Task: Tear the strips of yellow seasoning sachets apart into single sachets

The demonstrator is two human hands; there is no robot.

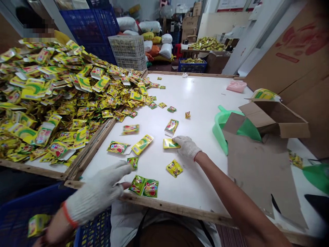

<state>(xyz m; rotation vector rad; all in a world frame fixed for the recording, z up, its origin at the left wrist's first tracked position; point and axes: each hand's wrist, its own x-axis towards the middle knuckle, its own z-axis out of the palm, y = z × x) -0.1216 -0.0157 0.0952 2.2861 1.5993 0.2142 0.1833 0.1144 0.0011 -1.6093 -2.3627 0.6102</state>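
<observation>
The right hand (pixel 186 147) is resting its gloved fingertips on the right end of a small yellow box (pixel 169 143), which is lying on the white desk (pixel 187 192), just nearer than a second box (pixel 171 127). Its fingers are bending slightly; whether they are pinching the box or merely touching it, one cannot tell. The left hand (pixel 99 190) is hanging over the desk's near edge, fingers loosely spread and holding nothing that shows, with a green sachet (pixel 133 162) at its fingertips — touching or just apart, it is hard to say.

The small yellow box is looking like thin printed card: probably light, fairly stiff along its folds, easily crushed across its broad faces and a little slick under a knitted glove. Its long narrow sides are likely offering the surest hold, with thumb and fingers pressing gently.

The right hand is covering the box's end, and the box's underside and contents are lying out of view. The heap (pixel 108 97) of packets is hiding most of another person (pixel 61 37), while the blue crate (pixel 99 226) is running out of the frame below.
</observation>
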